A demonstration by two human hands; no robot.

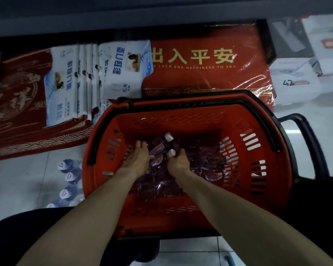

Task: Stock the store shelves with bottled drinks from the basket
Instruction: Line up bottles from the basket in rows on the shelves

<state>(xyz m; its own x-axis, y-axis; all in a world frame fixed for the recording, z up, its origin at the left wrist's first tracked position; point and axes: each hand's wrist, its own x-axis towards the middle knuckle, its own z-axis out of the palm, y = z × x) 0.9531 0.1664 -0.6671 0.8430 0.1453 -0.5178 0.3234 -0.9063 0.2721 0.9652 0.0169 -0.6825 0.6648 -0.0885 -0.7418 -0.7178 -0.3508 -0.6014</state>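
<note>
left hand [137,160]: gripped far bottle [159,145]
right hand [178,163]: gripped near bottle [156,160] by neck
basket [181,120]: red, held more bottles [213,157]

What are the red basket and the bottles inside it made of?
The basket looks like hard moulded plastic: even red colour, slotted walls, a dull sheen, black handles. The bottles seem to be thin clear plastic, glossy with glints, purple drink showing through; their white caps look like plastic too.
</note>
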